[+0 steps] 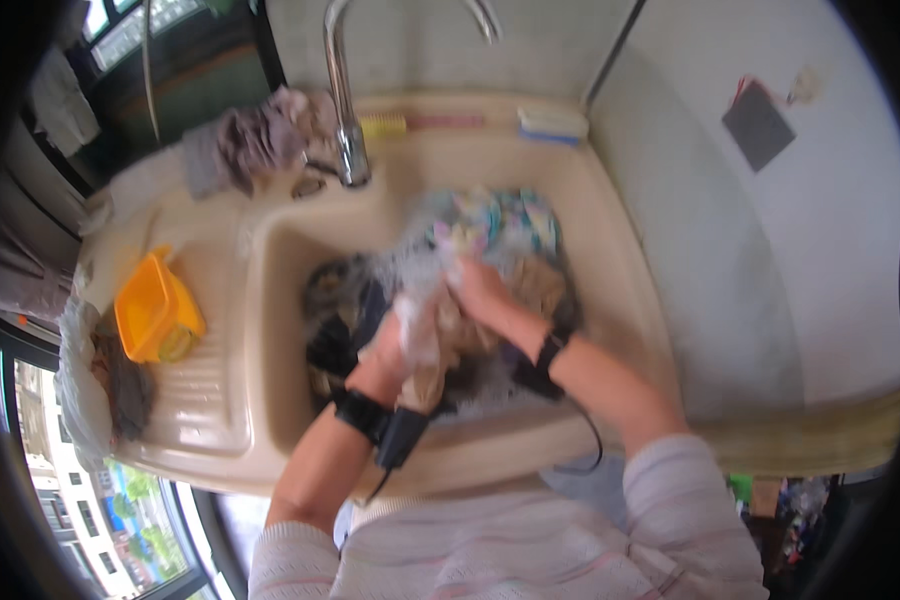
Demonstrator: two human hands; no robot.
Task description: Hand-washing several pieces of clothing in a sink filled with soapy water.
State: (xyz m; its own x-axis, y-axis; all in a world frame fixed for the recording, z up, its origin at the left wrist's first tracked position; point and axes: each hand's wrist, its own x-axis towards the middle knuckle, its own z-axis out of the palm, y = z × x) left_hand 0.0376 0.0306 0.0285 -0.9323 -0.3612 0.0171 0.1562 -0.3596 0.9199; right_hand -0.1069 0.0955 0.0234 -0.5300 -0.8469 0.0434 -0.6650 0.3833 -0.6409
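Both my hands are over a beige laundry sink basin (pixel 285 315) full of wet clothes and suds. My right hand (pixel 480 289) is closed in a fist on a bunched tan cloth (pixel 450 322). Against it, my left hand (pixel 401 337) grips the same cloth; white foam and blur hide most of its fingers. One end of the cloth hangs down beside my left wrist. Behind my hands lies a teal, multicoloured patterned garment (pixel 521 217). Dark clothes (pixel 337 337) lie in the water at the left.
A chrome faucet (pixel 351 150) arches above the back rim. A scrub brush (pixel 551 126) and a yellow-bristled brush (pixel 382 125) rest on the back ledge. Left of the basin, the ribbed washboard (pixel 202 382) has an orange plastic container (pixel 157 307) near it. Crumpled cloths (pixel 262 139) lie behind.
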